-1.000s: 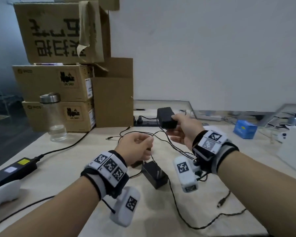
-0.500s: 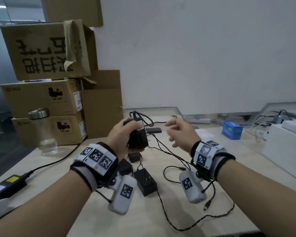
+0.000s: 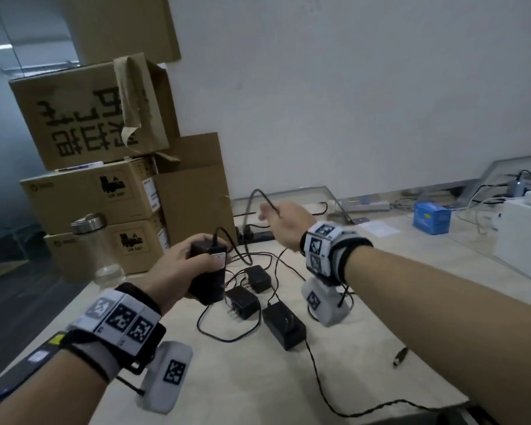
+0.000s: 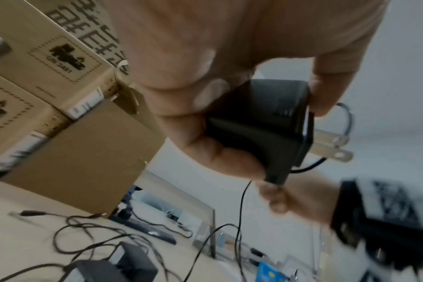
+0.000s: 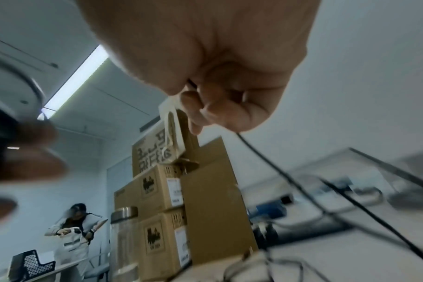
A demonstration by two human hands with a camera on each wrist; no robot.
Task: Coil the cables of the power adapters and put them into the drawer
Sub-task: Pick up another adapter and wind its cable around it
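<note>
— Adapter [image 3: 208, 273] first: where do we have it?

— We grip the black power adapter in our left hand [image 3: 178, 268], fingers wrapped round its body, lifted above the table [image 3: 258, 378]; its plug prongs [image 4: 336, 147] stick out sideways.

— And our right hand [image 3: 284, 223]?

— We pinch its cable [image 3: 252, 207] between curled fingers, raised beyond the adapter, the cable arching up between both hands.

— Other adapters?

— We see three more adapters [image 3: 242, 305] lying on the table below, cables tangled.
</note>
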